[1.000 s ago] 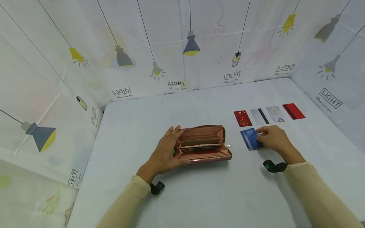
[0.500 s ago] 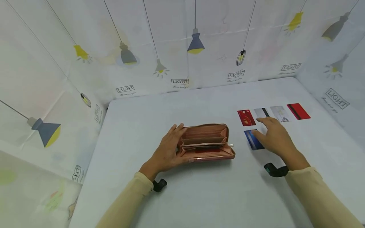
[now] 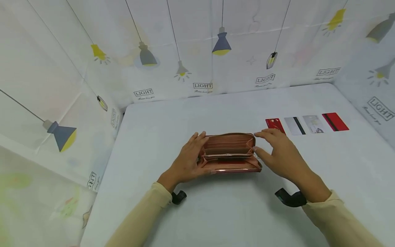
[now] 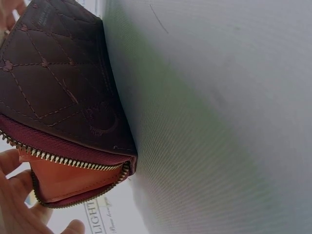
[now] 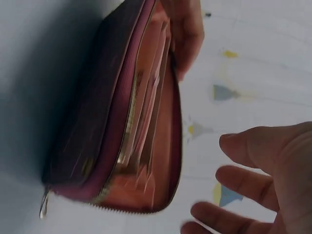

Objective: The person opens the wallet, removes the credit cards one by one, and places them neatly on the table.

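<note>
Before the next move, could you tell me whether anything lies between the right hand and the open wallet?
Nothing visible does. The right hand hovers at the right end of the open pink wallet with fingers spread, bare table beneath. The left hand holds the wallet's far end, and the row of cards lies behind.

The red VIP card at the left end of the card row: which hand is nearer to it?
Right. The right hand partly covers the red VIP card; the left hand holds the wallet's far end.
</note>
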Motion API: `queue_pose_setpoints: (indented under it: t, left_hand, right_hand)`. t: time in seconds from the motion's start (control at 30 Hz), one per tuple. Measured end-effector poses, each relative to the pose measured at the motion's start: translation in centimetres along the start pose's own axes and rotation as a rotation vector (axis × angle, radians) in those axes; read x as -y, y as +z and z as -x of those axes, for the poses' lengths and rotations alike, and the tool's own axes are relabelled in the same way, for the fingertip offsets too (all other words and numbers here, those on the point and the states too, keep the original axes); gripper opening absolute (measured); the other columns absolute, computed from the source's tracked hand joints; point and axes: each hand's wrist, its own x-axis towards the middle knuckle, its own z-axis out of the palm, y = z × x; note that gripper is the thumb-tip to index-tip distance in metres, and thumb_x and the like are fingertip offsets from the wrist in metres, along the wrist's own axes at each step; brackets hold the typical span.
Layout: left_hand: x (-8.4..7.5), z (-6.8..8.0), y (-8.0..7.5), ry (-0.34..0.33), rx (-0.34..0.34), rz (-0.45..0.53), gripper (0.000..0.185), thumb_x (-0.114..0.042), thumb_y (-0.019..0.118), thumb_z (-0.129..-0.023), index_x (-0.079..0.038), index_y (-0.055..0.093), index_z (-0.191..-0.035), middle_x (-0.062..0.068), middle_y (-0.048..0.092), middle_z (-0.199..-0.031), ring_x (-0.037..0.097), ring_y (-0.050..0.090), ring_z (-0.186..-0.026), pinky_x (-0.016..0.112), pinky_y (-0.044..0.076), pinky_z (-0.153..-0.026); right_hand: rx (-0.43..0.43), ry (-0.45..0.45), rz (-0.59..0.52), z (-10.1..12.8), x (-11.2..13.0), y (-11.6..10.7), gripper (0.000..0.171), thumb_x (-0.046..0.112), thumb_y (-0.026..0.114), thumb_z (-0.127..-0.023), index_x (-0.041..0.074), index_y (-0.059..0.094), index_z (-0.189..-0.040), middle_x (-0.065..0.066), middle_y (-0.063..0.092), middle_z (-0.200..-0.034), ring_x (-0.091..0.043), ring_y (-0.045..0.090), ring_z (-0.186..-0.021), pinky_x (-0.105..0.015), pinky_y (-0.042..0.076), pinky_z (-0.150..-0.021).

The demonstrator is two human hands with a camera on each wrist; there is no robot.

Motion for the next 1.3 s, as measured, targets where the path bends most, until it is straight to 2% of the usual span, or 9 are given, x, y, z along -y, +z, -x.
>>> queue_pose_setpoints:
  t: [0.13, 0.27, 0.4, 0.6, 0.8, 0.93, 1.03, 1.13, 1.3]
  left_hand:
    - [-0.1, 0.0, 0.0, -0.014, 0.003, 0.001, 0.112, -0.06, 0.081, -0.084, -0.012, 0.022, -0.166, 0.005, 0.014, -0.175, 0.027, 0.006, -0.162, 0.058, 0.02, -0.126]
    - [-0.1, 0.0, 0.0, -0.012, -0.002, -0.003, 0.112, -0.059, 0.083, -0.083, -0.011, 0.023, -0.166, 0.004, 0.015, -0.175, 0.031, 0.01, -0.161, 0.059, 0.021, -0.126]
    - [-0.1, -0.1, 0.0, -0.004, -0.009, 0.002, 0.112, -0.058, 0.084, -0.083, -0.01, 0.024, -0.165, 0.006, 0.016, -0.174, 0.03, 0.009, -0.162, 0.059, 0.022, -0.126]
    - [0.0, 0.0, 0.1, 0.001, -0.008, 0.002, 0.113, -0.057, 0.084, -0.083, -0.01, 0.023, -0.166, 0.006, 0.015, -0.175, 0.032, 0.009, -0.161, 0.058, 0.021, -0.126]
    - [0.0, 0.0, 0.0, 0.0, -0.005, -0.009, 0.113, -0.058, 0.084, -0.083, -0.01, 0.023, -0.165, 0.007, 0.016, -0.175, 0.033, 0.011, -0.161, 0.058, 0.021, -0.126]
    - [-0.2, -0.1, -0.1, 0.003, -0.003, -0.012, 0.114, -0.058, 0.085, -0.082, -0.009, 0.024, -0.165, 0.007, 0.016, -0.175, 0.031, 0.01, -0.161, 0.058, 0.021, -0.126]
    - [-0.2, -0.2, -0.1, 0.0, -0.004, -0.012, 0.114, -0.058, 0.084, -0.082, -0.01, 0.024, -0.165, 0.007, 0.016, -0.175, 0.03, 0.009, -0.162, 0.058, 0.021, -0.126]
    - [-0.2, -0.2, -0.1, -0.003, -0.004, -0.009, 0.114, -0.058, 0.084, -0.082, -0.01, 0.024, -0.166, 0.006, 0.016, -0.175, 0.029, 0.009, -0.162, 0.058, 0.022, -0.126]
    - [-0.2, -0.1, -0.2, -0.001, -0.003, -0.013, 0.113, -0.058, 0.084, -0.082, -0.01, 0.024, -0.165, 0.008, 0.018, -0.174, 0.034, 0.013, -0.161, 0.059, 0.023, -0.125]
  right_hand:
    - [0.039, -0.119, -0.014, 0.3, 2.0, 0.8, 0.026, 0.017, 0.077, -0.096, 0.007, 0.073, -0.12, -0.01, 0.07, -0.116, -0.029, 0.067, -0.105, -0.052, 0.059, -0.086]
    - [0.135, -0.256, 0.002, 0.3, 3.3, 2.1, 0.013, 0.014, 0.077, -0.094, 0.011, 0.078, -0.107, 0.002, 0.073, -0.097, -0.013, 0.062, -0.082, -0.035, 0.057, -0.072]
    - [0.203, -0.322, 0.043, -0.3, 3.9, 3.5, 0.007, 0.013, 0.077, -0.094, 0.011, 0.08, -0.1, 0.006, 0.073, -0.089, -0.006, 0.059, -0.076, -0.032, 0.057, -0.071]
    - [0.244, -0.284, 0.159, -1.1, 4.0, 5.1, 0.002, 0.013, 0.078, -0.094, 0.011, 0.078, -0.093, 0.006, 0.071, -0.079, -0.008, 0.055, -0.068, -0.032, 0.058, -0.068]
    - [0.316, -0.231, 0.288, -2.1, 4.2, 6.1, 0.01, 0.01, 0.078, -0.093, 0.013, 0.074, -0.085, 0.005, 0.065, -0.072, -0.013, 0.052, -0.064, -0.03, 0.051, -0.059]
    - [0.334, -0.236, 0.418, -2.5, 4.4, 6.5, 0.003, 0.01, 0.078, -0.093, 0.01, 0.076, -0.091, -0.002, 0.073, -0.081, -0.015, 0.062, -0.066, -0.036, 0.059, -0.061]
    - [0.343, -0.254, 0.498, -2.7, 4.4, 6.7, 0.006, 0.012, 0.081, -0.092, 0.008, 0.076, -0.094, -0.007, 0.075, -0.086, -0.02, 0.069, -0.071, -0.041, 0.063, -0.065]
    - [0.344, -0.256, 0.53, -2.8, 4.3, 6.9, 0.008, 0.012, 0.081, -0.091, 0.007, 0.076, -0.095, -0.008, 0.076, -0.087, -0.022, 0.071, -0.071, -0.042, 0.063, -0.065]
    - [0.297, -0.272, 0.537, -2.6, 4.6, 6.4, 0.01, 0.011, 0.082, -0.09, 0.007, 0.074, -0.094, -0.008, 0.074, -0.083, -0.02, 0.067, -0.065, -0.04, 0.062, -0.061]
